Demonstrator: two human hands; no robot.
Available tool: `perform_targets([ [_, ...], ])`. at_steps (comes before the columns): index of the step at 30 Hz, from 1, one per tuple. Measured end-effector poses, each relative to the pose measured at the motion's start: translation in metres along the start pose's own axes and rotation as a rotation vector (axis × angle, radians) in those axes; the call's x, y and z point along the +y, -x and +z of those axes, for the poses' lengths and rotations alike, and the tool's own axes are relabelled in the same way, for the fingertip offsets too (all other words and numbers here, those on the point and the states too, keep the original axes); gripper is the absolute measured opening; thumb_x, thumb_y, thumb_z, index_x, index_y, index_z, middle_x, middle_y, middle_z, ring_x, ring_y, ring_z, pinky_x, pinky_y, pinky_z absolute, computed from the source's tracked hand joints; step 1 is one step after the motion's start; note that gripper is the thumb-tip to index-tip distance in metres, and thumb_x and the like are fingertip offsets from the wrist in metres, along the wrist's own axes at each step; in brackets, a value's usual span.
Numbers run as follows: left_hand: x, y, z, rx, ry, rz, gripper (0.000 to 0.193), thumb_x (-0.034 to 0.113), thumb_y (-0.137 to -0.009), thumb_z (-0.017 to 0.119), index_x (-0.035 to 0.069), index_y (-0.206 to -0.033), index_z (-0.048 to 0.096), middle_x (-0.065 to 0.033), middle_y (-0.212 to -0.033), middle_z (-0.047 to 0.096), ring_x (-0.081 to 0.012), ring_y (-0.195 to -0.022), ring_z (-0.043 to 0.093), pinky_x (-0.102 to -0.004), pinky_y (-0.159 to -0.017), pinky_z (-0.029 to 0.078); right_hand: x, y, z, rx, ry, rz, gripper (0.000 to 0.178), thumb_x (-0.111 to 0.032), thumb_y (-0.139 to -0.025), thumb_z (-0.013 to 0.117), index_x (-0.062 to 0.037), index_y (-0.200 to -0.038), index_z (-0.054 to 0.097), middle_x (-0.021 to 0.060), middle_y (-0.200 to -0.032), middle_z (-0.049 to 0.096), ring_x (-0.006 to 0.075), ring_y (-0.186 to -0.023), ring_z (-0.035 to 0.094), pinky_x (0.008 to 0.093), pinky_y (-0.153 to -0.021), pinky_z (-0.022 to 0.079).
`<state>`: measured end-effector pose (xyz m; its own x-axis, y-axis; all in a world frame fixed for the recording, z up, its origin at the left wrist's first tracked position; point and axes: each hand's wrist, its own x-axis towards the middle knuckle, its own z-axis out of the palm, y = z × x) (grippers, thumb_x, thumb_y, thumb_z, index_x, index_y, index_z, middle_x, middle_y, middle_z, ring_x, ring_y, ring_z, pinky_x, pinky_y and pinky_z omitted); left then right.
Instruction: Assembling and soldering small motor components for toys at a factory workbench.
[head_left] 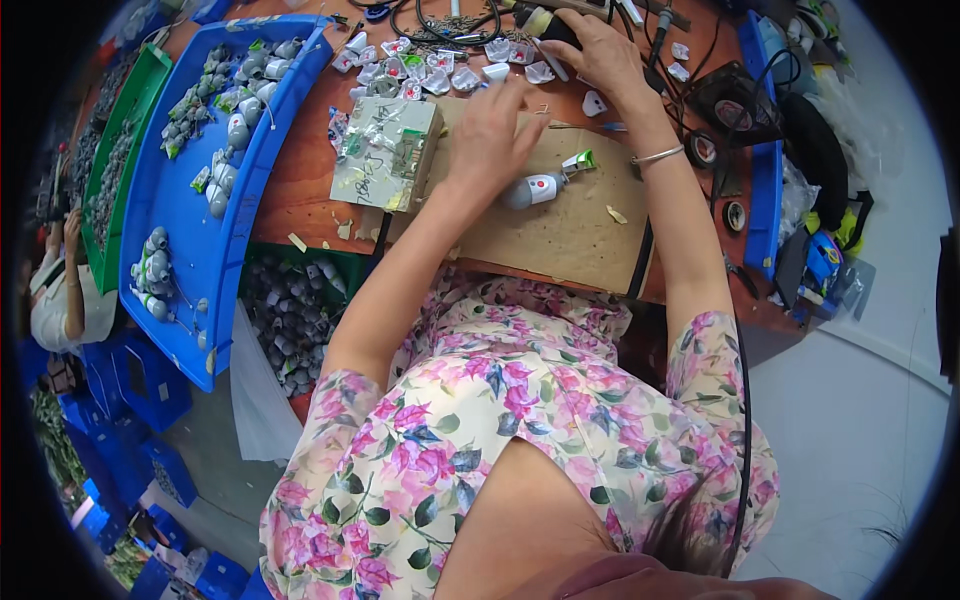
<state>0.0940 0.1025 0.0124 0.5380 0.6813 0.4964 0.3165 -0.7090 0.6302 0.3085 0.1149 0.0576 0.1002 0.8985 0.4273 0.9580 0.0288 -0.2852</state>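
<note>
My left hand (493, 138) hovers over the brown work mat (590, 235), fingers loosely bent and thumb apart, with nothing visible between them. Just beyond its fingertips are white plastic shells (437, 80) with red marks. Farther off and to the right, my right hand (603, 62) has its fingers around a black-and-yellow tool (548, 28), whose far end is partly hidden. On the mat between my forearms lies a small grey-and-white device (533, 190) with a red button. A green-and-silver part (578, 162) sits at its upper end. Left of my left hand is a pale block (385, 160) with handwriting.
A long blue tray (160, 255) with grey assemblies lies at left, beside a green tray (110, 190). Below the table edge, a bin holds grey housings (295, 325). Tape rolls (703, 150), cables and a black fan (735, 105) crowd the right. Another person (70, 300) sits far left.
</note>
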Motion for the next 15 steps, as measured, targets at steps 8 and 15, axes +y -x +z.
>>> perform_targets([
  [8,0.031,0.068,-0.025,-0.296,-0.184,0.148,0.041,0.022,-0.087,0.071,0.009,-0.125,0.058,-0.0135,-0.107,0.061,-0.0333,-0.107,0.056,-0.0449,-0.087,0.046,0.007,0.054,-0.006,0.050,0.023,-0.262,0.015,-0.011,-0.088,0.066,-0.0052,-0.102,0.064,0.0122,-0.095,0.061,0.0323,-0.094,0.060,0.0426,-0.081,0.051],
  [15,0.021,0.057,-0.049,-0.182,1.118,-0.859,0.040,0.028,-0.107,0.047,0.001,-0.135,0.049,-0.0133,-0.110,0.065,-0.0189,-0.086,0.065,-0.0318,-0.076,0.052,0.003,0.104,-0.017,-0.109,0.090,-0.257,0.009,-0.005,-0.084,0.060,-0.0039,-0.093,0.060,0.0087,-0.092,0.060,0.0289,-0.096,0.061,0.0438,-0.078,0.051],
])
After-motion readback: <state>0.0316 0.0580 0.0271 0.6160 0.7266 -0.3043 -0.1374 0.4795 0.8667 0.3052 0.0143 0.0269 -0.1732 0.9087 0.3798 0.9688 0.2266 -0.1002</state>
